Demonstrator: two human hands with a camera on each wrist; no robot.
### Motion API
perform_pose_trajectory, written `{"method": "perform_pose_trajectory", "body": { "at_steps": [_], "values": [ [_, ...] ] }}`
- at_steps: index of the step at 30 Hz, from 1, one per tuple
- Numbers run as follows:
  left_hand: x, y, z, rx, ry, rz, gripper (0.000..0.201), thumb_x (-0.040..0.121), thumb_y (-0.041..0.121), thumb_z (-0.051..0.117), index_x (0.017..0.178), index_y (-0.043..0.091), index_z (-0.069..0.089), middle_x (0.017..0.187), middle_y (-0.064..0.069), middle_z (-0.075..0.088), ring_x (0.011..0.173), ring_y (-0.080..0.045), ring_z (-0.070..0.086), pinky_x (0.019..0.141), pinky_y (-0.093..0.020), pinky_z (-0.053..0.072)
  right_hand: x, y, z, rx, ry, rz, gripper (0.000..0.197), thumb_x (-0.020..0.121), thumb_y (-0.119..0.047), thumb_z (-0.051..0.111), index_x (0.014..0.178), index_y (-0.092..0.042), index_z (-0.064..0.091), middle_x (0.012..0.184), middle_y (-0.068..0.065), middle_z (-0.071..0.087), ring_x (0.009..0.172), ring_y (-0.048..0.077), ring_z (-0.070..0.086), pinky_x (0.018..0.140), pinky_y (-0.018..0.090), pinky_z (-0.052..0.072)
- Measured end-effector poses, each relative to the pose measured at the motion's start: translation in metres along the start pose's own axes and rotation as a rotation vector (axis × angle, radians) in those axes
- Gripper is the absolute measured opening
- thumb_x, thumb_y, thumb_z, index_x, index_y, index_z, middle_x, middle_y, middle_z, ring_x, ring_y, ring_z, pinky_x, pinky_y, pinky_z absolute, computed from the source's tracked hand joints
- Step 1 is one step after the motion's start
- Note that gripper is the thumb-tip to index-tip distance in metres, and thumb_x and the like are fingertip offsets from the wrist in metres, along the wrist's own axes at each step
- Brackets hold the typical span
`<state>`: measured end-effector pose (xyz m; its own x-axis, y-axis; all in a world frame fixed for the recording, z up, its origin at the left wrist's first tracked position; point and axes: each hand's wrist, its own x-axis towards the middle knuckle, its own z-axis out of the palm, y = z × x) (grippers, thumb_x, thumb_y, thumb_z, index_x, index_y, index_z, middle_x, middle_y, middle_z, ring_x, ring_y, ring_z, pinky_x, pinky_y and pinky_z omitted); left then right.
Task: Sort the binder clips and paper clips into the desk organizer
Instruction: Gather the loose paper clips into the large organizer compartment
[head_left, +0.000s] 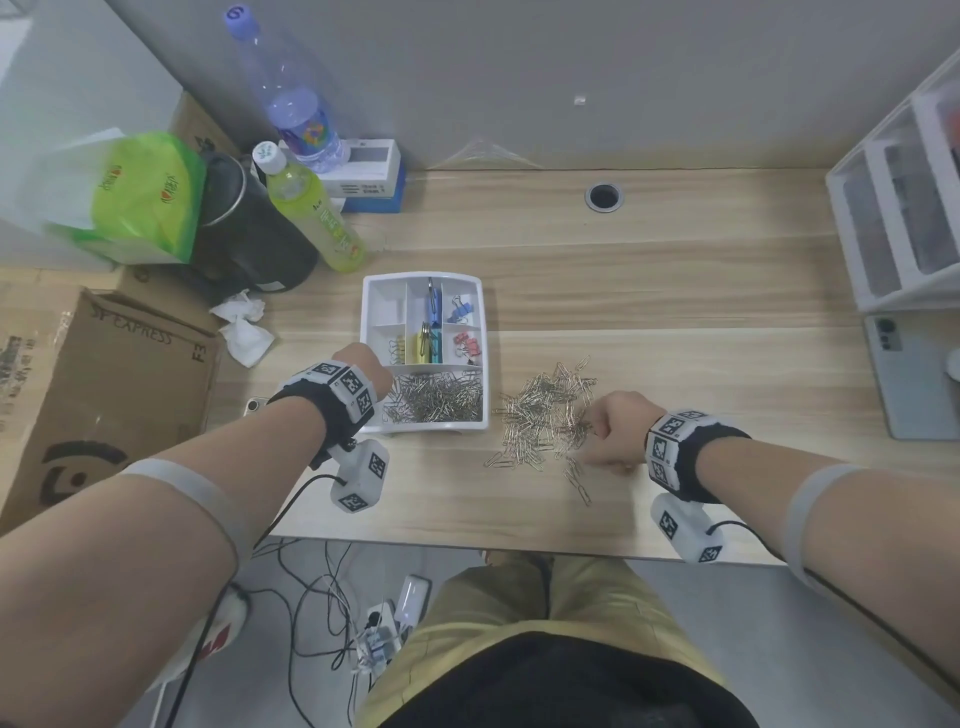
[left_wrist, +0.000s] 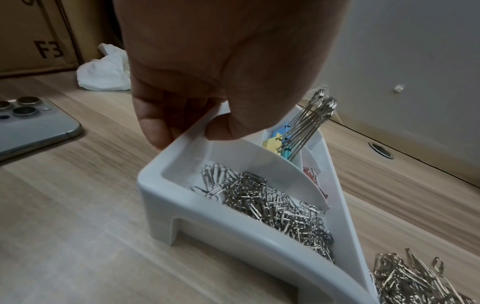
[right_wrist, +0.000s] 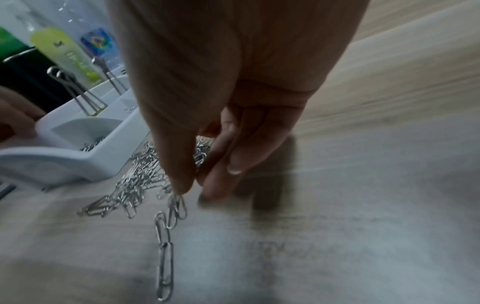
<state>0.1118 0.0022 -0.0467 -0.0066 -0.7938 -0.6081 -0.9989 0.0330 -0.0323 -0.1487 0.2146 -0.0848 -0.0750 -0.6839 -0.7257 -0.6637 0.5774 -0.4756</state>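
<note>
A white desk organizer stands mid-table. Its front compartment holds a heap of silver paper clips. The rear compartments hold coloured binder clips: blue, yellow and pink. My left hand grips the organizer's left wall, thumb inside and fingers outside. A loose pile of paper clips lies on the table to the organizer's right. My right hand is at that pile's near right side, thumb and fingers pinching some clips. A short chain of clips trails from it toward me.
Bottles, a black container, a green bag and a cardboard box crowd the left. Crumpled tissue and a phone lie left of the organizer. White drawers and a grey device occupy the right edge.
</note>
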Motion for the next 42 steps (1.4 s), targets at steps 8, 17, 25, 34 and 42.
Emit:
{"method": "perform_pose_trajectory", "body": {
  "at_steps": [8,17,25,34,42],
  "values": [
    [-0.001,0.0,-0.001,-0.011,-0.006,-0.011,0.03,0.092,0.01,0.05,0.064,0.01,0.043,0.06,-0.002,0.043,0.049,-0.014,0.039,0.046,-0.023,0.033,-0.006,-0.003,0.023,0.201,-0.502,0.041,0.026,0.077,-0.018,0.078,0.089,0.004,0.072,0.08,0.013,0.076,0.078,0.025,0.075,0.078,0.038,0.06],
    [0.0,0.0,-0.002,-0.011,-0.017,-0.012,0.028,0.091,0.01,0.051,0.064,0.01,0.044,0.061,-0.002,0.044,0.05,-0.015,0.04,0.047,-0.023,0.035,0.023,-0.018,0.015,0.205,0.113,-0.126,0.021,0.068,-0.026,0.083,0.077,-0.018,0.066,0.069,-0.004,0.069,0.059,0.008,0.062,0.063,0.024,0.051],
    [0.0,-0.001,-0.005,-0.008,-0.026,0.009,0.028,0.092,0.009,0.05,0.065,0.01,0.042,0.062,-0.002,0.044,0.05,-0.014,0.04,0.046,-0.022,0.033,0.021,-0.02,0.005,-0.226,0.324,-0.041,0.112,0.03,-0.055,0.085,0.126,-0.04,0.03,0.119,0.003,0.029,0.107,0.024,0.036,0.081,0.037,0.051],
    [0.002,-0.007,-0.002,-0.073,-0.016,0.014,0.025,0.092,0.008,0.048,0.069,0.012,0.041,0.067,-0.002,0.046,0.053,-0.015,0.043,0.05,-0.024,0.039,0.038,-0.049,0.039,-0.244,0.278,-0.081,0.089,0.047,-0.057,0.083,0.124,-0.044,0.039,0.133,0.006,0.027,0.119,0.03,0.03,0.099,0.044,0.043],
    [0.002,-0.006,0.0,-0.1,-0.023,0.013,0.023,0.092,0.008,0.048,0.071,0.012,0.042,0.068,-0.002,0.046,0.053,-0.015,0.042,0.047,-0.023,0.036,0.049,-0.056,0.044,-0.21,0.28,-0.137,0.034,0.083,-0.028,0.065,0.116,-0.031,0.056,0.121,0.001,0.037,0.109,0.027,0.038,0.098,0.04,0.041]
  ]
}}
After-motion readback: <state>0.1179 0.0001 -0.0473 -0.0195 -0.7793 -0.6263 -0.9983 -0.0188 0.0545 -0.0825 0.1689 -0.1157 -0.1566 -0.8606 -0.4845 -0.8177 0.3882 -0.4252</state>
